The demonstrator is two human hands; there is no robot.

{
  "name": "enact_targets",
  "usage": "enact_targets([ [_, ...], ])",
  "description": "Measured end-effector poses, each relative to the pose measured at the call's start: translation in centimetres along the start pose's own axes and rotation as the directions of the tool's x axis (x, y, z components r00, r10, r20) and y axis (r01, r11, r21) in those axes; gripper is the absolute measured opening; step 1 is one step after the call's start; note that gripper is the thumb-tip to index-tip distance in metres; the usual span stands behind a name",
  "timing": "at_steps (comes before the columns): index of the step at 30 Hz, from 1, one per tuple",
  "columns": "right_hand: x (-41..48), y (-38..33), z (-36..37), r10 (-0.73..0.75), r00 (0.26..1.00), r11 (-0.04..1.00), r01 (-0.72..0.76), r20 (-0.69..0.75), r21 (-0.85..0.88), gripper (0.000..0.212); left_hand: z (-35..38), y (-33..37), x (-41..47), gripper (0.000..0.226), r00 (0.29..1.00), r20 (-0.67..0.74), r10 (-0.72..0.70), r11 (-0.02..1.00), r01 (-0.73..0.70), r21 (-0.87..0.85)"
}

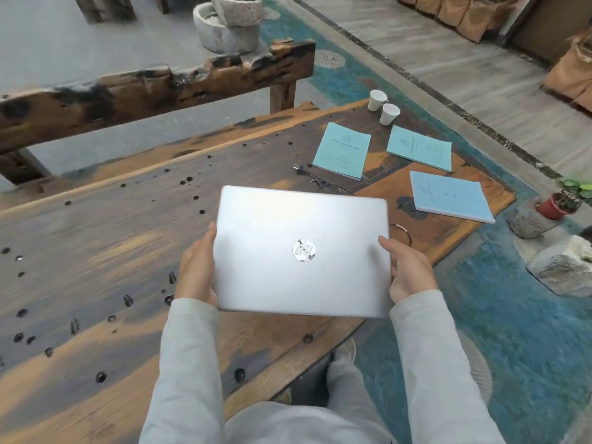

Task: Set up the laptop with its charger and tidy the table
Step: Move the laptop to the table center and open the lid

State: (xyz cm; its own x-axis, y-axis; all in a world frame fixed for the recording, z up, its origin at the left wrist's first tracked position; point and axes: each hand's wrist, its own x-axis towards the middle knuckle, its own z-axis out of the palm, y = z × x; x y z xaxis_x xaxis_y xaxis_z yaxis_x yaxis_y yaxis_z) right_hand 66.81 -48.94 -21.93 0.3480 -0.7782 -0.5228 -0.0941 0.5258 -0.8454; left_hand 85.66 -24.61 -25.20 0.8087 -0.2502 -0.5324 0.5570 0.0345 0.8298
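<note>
**Closed silver laptop held in both hands above the wooden table**

The laptop [302,251] is shut, lid up, and carried over the near right part of the table [96,225]. A round mirrored badge sits in the middle of the lid; it reads as the HP logo, seen upside down from here. The left hand [197,267] clasps the edge at 9 o'clock, thumb on the lid and fingers hidden underneath. The right hand [408,267] clasps the edge at 3 o'clock in the same way. Both hands are closed around the machine, in pale grey sleeves.

At 12 o'clock from the laptop, a black charger cable [323,184] lies on the wood with its plug [299,169] at the far end; the rest runs under the laptop out of sight. A thin loop of cable [406,230] shows again just beside the right thumb.

At 1 o'clock lies a teal booklet [342,151], and further right a second booklet [420,148]. Both covers carry printed lines too small to read. At 2 o'clock a pale blue notebook [451,196] rests near the table's corner, its faint emblem also illegible. Two white cups [383,107] stand touching at the far edge.

A rough wooden bench [153,88] stands behind the table at 11 o'clock, with stone basins [229,24] beyond. On the floor at 3 o'clock, a small red potted plant [560,201] sits on a rock.
</note>
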Motion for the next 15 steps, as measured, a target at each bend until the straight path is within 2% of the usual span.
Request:
enact_targets([
  [3,3.1,-0.4,1.7,0.026,0.999,0.999,-0.025,0.039,-0.047,0.026,0.1,0.1,1.0,0.05,0.999,-0.054,-0.004,0.999,0.002,-0.034],
  [6,6.6,-0.5,3.0,0.053,0.996,0.993,-0.045,0.069,-0.114,0.048,0.7,-0.2,2.3,0.057,0.992,-0.125,-0.017,0.997,0.007,-0.079],
  [11,12.8,-2.2,5.4,0.127,0.965,0.964,-0.067,0.228,-0.256,0.062,2.5,-1.2,4.6,0.044,0.963,-0.26,-0.064,0.986,0.02,-0.168],
  [15,17.6,-3.3,7.5,0.183,0.931,0.942,-0.073,0.316,-0.329,0.063,4.6,-1.7,6.1,0.037,0.936,-0.342,-0.082,0.976,0.006,-0.219],
])
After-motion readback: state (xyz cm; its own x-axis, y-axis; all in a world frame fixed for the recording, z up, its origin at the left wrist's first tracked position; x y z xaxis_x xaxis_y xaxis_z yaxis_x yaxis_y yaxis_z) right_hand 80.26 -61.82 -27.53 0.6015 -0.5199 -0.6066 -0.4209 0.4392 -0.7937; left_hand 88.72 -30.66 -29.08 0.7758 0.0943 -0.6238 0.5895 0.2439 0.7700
